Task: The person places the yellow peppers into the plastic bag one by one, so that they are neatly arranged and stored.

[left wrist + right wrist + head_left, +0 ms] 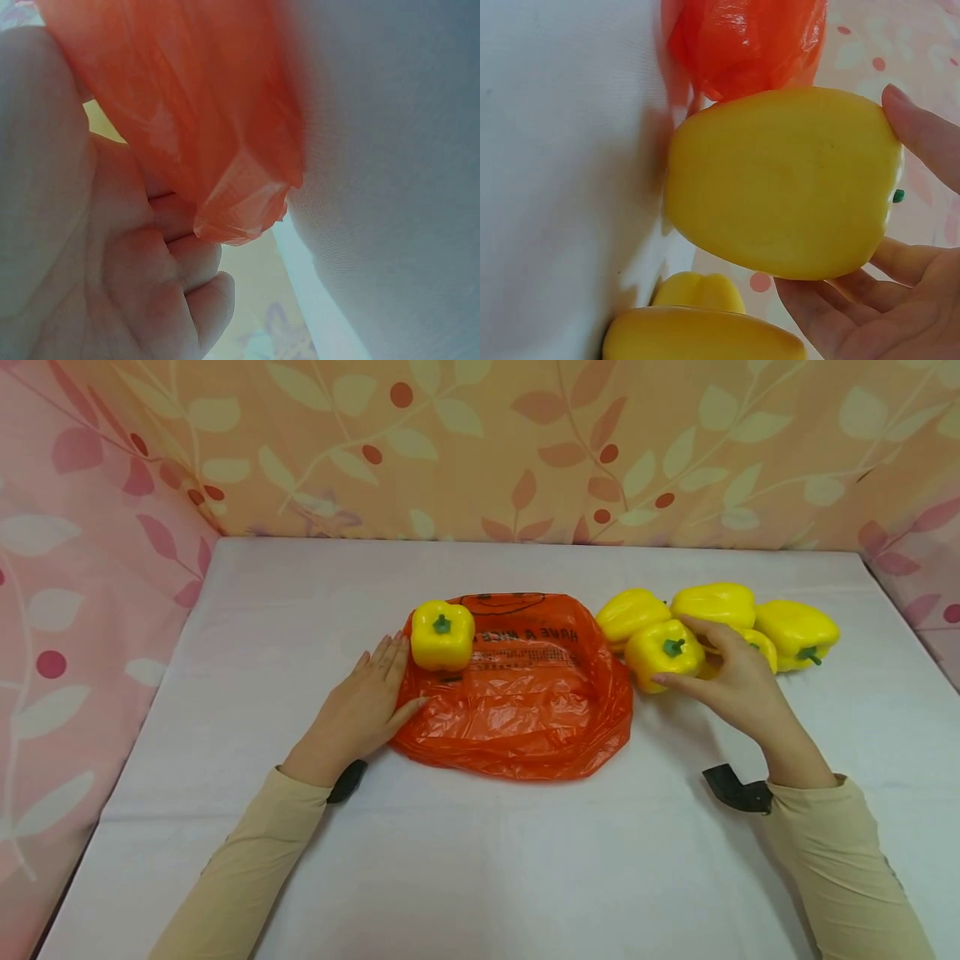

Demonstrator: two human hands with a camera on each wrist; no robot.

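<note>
Broadly, a peach and pink cloth backdrop printed with leaves and red dots [465, 460] rises beyond and to both sides of a crinkled red plastic bag with dark lettering [525, 714]. Under that bag spreads a white cloth-covered table [487, 860]. Two beige long sleeves [247, 860] reach in from the near side, one to the left of the bag, one to the right.

The bag lies flat, its gathered edge toward the person. At its left edge rests the left hand [360, 706], fingers straight and close together, the thumb spread apart over the film; the left wrist view shows the plastic against these fingers. The right hand [738, 681], just right of the bag, holds a glossy yellow bell pepper [663, 656] between thumb and fingers, parted about as wide as the pepper itself. I cannot tell whether this pepper touches the table.

A second yellow pepper [442, 637] sits upright on the bag's upper left part, near the left fingertips. More yellow peppers [714, 604] cluster right of the bag, around and behind the right hand, partly hidden. Smallest are the green stems [442, 623], one topping the pepper on the bag.
</note>
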